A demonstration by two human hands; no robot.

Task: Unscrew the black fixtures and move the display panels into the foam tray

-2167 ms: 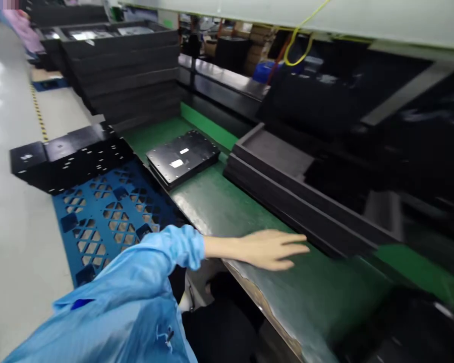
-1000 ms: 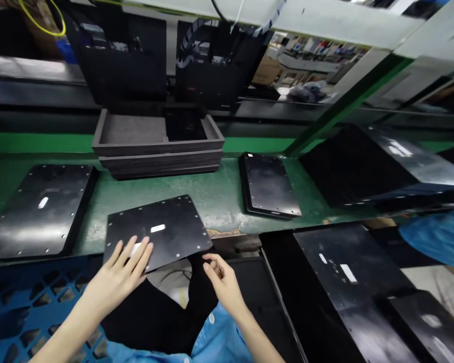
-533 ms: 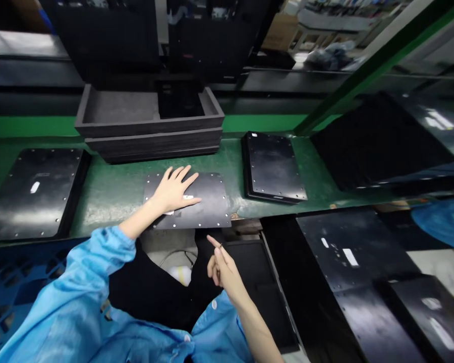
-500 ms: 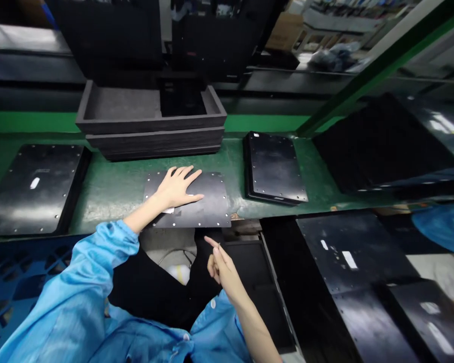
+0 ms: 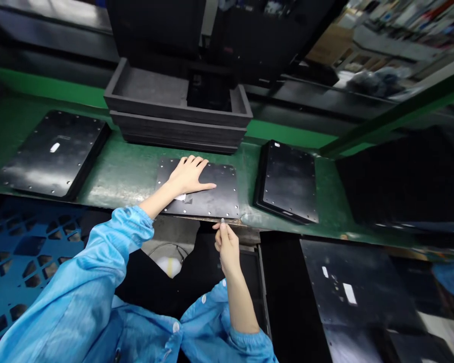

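Note:
A flat black panel (image 5: 219, 189) with small holes along its edges lies on the green bench. My left hand (image 5: 189, 176) rests on it with fingers spread, partly covering a white label (image 5: 180, 197). Just below the panel's front edge, my right hand (image 5: 227, 244) is closed, thumb against the forefinger. A tiny pale tip shows at its fingertips, too small to name.
A stack of similar black panels (image 5: 60, 151) lies left and another (image 5: 289, 184) right. Behind stand dark grey foam trays (image 5: 151, 85) holding a black piece (image 5: 208, 93). A blue crate (image 5: 30, 272) is lower left; more dark panels (image 5: 355, 282) lie lower right.
My right hand has moved up to the panel's front edge, its forefinger now drawn in. My left hand stays spread on the panel. The camera view has turned.

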